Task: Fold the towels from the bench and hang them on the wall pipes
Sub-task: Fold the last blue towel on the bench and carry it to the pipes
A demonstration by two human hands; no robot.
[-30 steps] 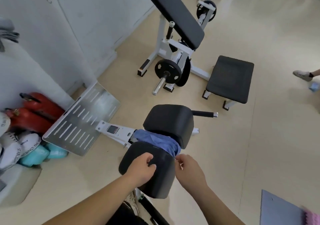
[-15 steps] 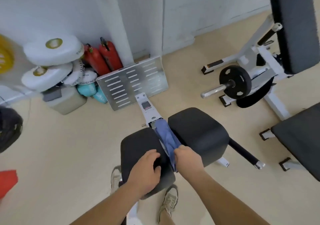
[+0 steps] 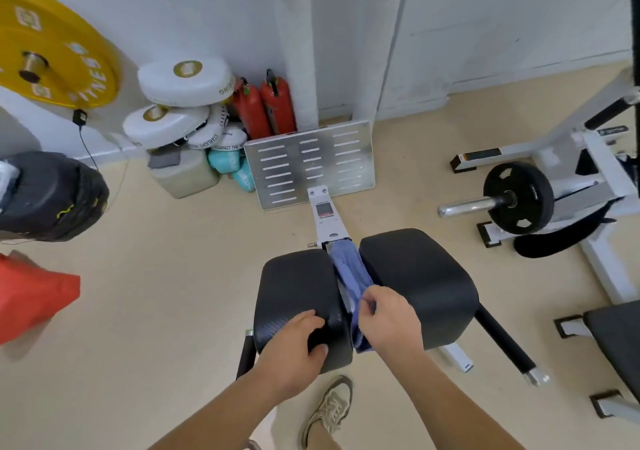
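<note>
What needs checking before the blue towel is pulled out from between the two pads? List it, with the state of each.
1. Right hand has hold of the towel: ok, fingers pinch its near end.
2. Left hand steadies the left pad: ok, it rests on the pad's near top.
3. Towel free to slide out: cannot tell; it sits wedged in the gap between the left pad and the right pad, and its lower part is hidden.
4. Towel clear of the white metal frame: cannot tell; its far end lies right at the frame.
5. Floor beside the bench clear for stepping back: ok on the left; a shoe stands below the pads.
</note>
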